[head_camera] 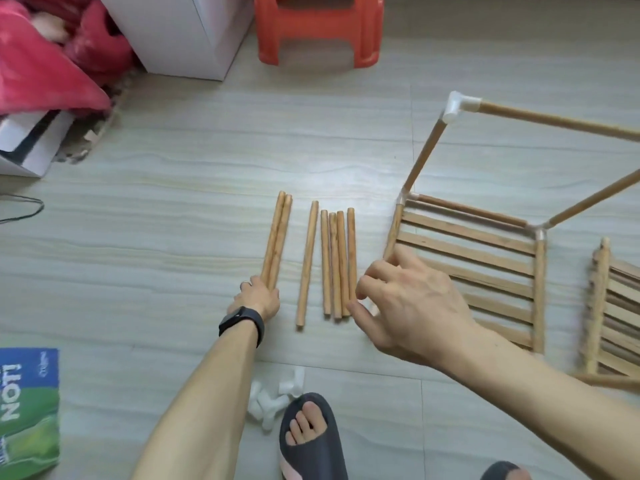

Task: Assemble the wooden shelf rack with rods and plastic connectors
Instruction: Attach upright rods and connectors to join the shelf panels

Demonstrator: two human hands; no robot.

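Observation:
Several loose wooden rods (337, 265) lie side by side on the floor in the middle. My left hand (256, 299) grips the near ends of two rods (277, 237) left of that group. My right hand (408, 299) hovers with spread, relaxed fingers over the near left corner of a slatted wooden shelf (467, 268), fingertips by the rightmost loose rod. Upright rods rise from the shelf's far corners, and a white plastic connector (460, 105) joins one to a horizontal rod. A pile of white connectors (273, 396) sits near my foot.
A second slatted shelf (613, 306) lies at the right edge. An orange plastic stool (318, 29) and a white box (180, 32) stand at the back, red fabric (45, 57) at the far left. A green and blue package (27, 410) lies at the near left. My sandalled foot (311, 438) is at the bottom.

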